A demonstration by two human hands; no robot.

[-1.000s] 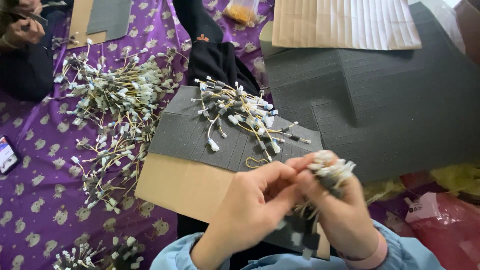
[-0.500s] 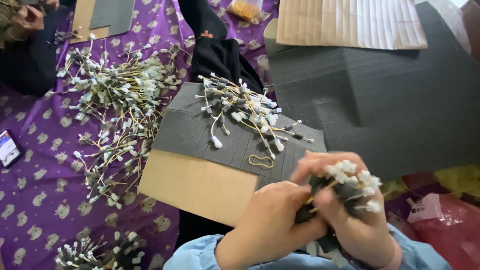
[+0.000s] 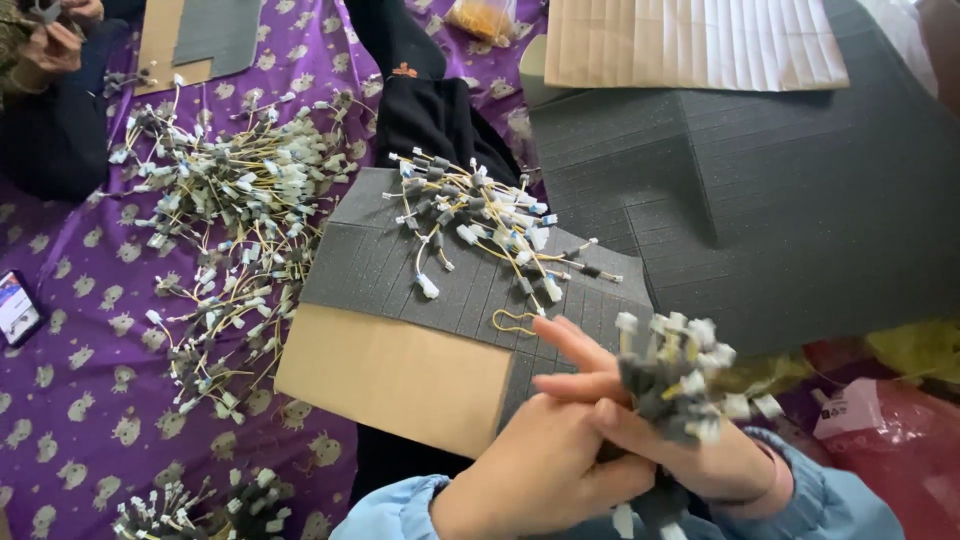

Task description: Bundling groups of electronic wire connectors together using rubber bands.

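Right hand (image 3: 700,455) clenches connector-wire bundle (image 3: 675,375) near right, plug ends up, ends kept even. Left hand (image 3: 545,455) wraps over it, fingers pressed on stems. Loose wires (image 3: 480,225) on grey foam sheet (image 3: 400,270); yellow rubber band (image 3: 512,321) beside.

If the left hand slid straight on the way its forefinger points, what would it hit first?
The left hand has its forefinger aimed up and right, at the bundle of white-tipped wire connectors held in the right hand. The bundle would likely come first; depth is unclear, so the finger may already touch it.
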